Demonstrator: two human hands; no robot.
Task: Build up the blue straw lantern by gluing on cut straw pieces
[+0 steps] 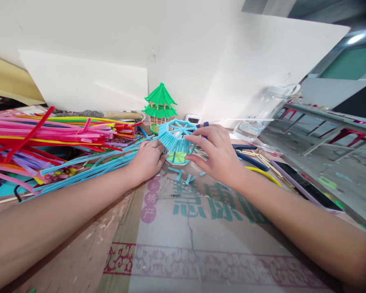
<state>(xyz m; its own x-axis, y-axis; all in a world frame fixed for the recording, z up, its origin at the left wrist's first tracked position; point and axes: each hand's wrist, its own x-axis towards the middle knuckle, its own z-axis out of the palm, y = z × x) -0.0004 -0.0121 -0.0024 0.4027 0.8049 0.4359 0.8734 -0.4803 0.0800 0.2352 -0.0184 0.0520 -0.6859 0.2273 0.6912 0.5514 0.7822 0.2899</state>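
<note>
A small roof frame of light blue pipe cleaner pieces (176,137) rests on a sheet of printed cardboard (201,228). My left hand (148,159) is curled at its left edge, fingers closed against the blue pieces. My right hand (215,154) reaches over from the right, fingertips pinching the frame's right side. Short blue offcuts (186,177) lie scattered just in front of the frame. Behind it stands a finished green pavilion model (160,106).
A big heap of coloured pipe cleaners (49,134) fills the left, with long blue pipe cleaners (91,169) trailing toward my left hand. A clear plastic bottle (262,114) lies at the right, with a phone (308,187) and a yellow-and-blue tool (256,165). White boards form the back wall.
</note>
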